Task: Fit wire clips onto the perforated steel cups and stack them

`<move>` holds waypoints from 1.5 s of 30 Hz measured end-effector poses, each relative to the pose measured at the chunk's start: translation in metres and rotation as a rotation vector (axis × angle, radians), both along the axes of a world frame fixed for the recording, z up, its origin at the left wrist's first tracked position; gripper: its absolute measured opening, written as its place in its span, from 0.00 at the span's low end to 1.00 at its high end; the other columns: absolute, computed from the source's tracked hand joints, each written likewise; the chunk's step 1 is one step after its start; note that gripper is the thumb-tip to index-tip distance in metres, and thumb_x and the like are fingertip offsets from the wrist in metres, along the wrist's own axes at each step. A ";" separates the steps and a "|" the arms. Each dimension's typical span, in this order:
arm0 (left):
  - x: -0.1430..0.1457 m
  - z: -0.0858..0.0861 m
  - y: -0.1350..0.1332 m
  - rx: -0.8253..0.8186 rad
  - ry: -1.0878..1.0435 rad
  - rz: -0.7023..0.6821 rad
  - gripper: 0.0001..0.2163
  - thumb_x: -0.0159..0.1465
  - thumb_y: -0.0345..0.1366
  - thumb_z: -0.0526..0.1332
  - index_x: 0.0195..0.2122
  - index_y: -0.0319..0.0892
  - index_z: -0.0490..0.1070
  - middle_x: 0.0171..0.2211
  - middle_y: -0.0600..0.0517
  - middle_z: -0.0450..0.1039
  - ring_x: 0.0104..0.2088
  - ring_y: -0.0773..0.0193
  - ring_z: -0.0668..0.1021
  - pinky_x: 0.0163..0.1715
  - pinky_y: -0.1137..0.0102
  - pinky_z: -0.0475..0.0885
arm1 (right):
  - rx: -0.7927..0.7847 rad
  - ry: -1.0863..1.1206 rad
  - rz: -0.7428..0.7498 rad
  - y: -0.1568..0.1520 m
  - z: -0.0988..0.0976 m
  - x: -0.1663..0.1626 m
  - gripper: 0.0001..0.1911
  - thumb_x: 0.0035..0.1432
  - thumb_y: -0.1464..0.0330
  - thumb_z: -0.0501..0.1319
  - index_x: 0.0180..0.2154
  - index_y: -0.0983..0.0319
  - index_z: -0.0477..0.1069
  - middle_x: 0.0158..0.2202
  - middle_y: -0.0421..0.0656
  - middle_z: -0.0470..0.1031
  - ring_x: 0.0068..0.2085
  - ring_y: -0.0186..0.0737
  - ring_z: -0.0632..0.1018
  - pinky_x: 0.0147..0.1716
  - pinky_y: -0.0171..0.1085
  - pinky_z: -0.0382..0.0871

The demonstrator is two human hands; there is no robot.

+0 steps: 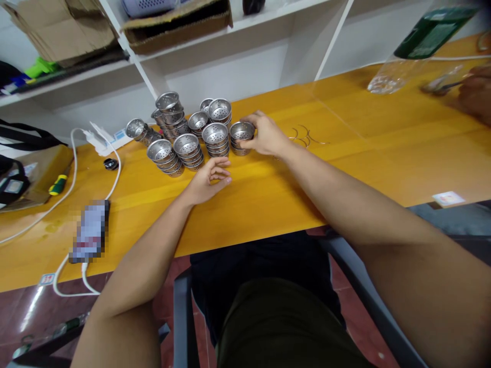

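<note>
Several stacks of perforated metal cups stand close together on the yellow table. At their right end, my right hand grips a metal cup by its side, thumb in front and fingers behind; it sits on top of a short stack. My left hand lies nearer the table's front, just before the stacks, with fingers loosely curled and apart and nothing in them. Thin curved wire pieces lie to the right of my right hand.
A phone with white cables lies at left, near a power strip. A clear bottle with a green label is at the upper right. Another person's hand is at the right edge. White shelves rise behind.
</note>
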State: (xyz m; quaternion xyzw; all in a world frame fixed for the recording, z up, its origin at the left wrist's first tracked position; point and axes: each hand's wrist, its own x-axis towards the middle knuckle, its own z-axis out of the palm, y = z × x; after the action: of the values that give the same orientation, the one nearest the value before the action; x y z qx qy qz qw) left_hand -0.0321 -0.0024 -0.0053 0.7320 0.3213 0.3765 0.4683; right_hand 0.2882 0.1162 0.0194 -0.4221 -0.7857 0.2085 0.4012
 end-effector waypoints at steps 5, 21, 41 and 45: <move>-0.001 0.000 0.002 0.001 0.010 0.010 0.33 0.72 0.42 0.88 0.73 0.48 0.78 0.72 0.37 0.87 0.60 0.55 0.94 0.65 0.56 0.91 | -0.016 -0.078 -0.085 -0.009 0.004 -0.007 0.45 0.63 0.46 0.92 0.72 0.60 0.85 0.70 0.61 0.82 0.71 0.80 0.85 0.83 0.75 0.77; -0.005 0.000 0.001 0.020 0.019 -0.010 0.29 0.75 0.42 0.86 0.73 0.47 0.80 0.71 0.37 0.88 0.59 0.56 0.93 0.66 0.55 0.91 | -0.062 -0.286 0.167 0.065 0.065 -0.020 0.36 0.77 0.33 0.77 0.57 0.60 0.88 0.46 0.44 0.88 0.47 0.43 0.77 0.62 0.52 0.77; 0.003 -0.012 0.007 0.020 -0.280 0.080 0.41 0.75 0.74 0.80 0.76 0.56 0.75 0.74 0.42 0.85 0.70 0.46 0.92 0.69 0.51 0.92 | 0.284 0.142 0.456 -0.112 0.030 -0.055 0.13 0.87 0.53 0.72 0.50 0.53 0.87 0.63 0.53 0.84 0.60 0.61 0.86 0.60 0.58 0.86; -0.002 -0.008 0.009 -0.028 -0.300 0.133 0.44 0.65 0.76 0.87 0.68 0.52 0.79 0.60 0.45 0.89 0.63 0.46 0.94 0.62 0.55 0.93 | 0.281 0.133 0.598 -0.112 0.018 -0.067 0.06 0.85 0.66 0.67 0.57 0.55 0.82 0.54 0.48 0.85 0.48 0.49 0.84 0.50 0.47 0.81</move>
State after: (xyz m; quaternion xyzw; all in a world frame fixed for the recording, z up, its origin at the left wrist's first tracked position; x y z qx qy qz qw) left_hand -0.0345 0.0070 -0.0133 0.6381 0.3008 0.5071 0.4952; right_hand 0.2210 0.0046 0.0371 -0.0990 -0.8680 0.2335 0.4269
